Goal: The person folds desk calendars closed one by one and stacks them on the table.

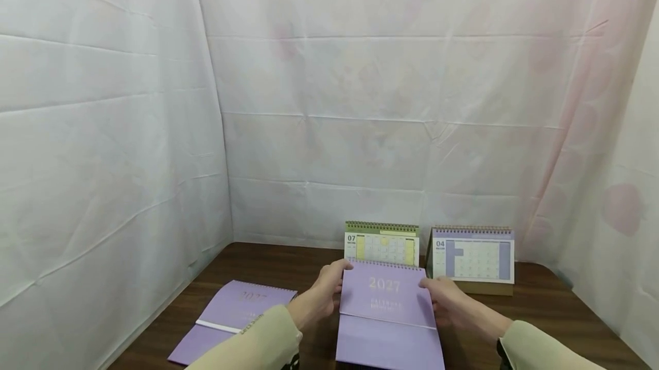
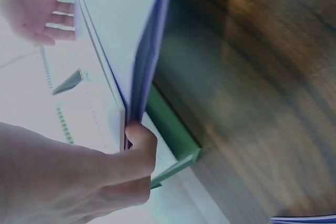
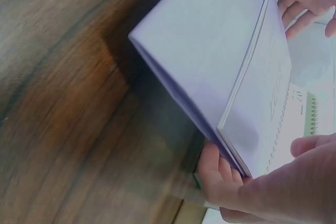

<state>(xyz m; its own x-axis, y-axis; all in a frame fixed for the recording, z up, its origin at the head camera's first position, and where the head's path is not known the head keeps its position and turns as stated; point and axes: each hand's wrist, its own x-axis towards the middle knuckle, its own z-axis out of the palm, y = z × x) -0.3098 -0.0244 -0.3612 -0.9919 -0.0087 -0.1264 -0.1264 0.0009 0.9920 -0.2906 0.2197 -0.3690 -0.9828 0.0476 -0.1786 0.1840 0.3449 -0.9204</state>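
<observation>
A purple 2027 desk calendar (image 1: 386,301) with a spiral binding along its top is held by both hands in front of me. My left hand (image 1: 321,295) grips its left edge near the spiral, thumb on the front cover. On the opposite edge my right hand (image 1: 453,301) holds it, thumb on the front and fingers behind, as the right wrist view shows under the calendar (image 3: 247,77). The left wrist view has its folded stand part (image 2: 144,51) seen from the side, with the left hand (image 2: 105,177) at the edge.
A second purple calendar (image 1: 252,307) lies flat at the left on the dark wooden table (image 1: 278,261). Behind the held one stands a green calendar (image 1: 381,244) showing 07. A purple calendar (image 1: 473,255) showing 04 stands right of it. Pale curtains (image 1: 329,152) enclose the table.
</observation>
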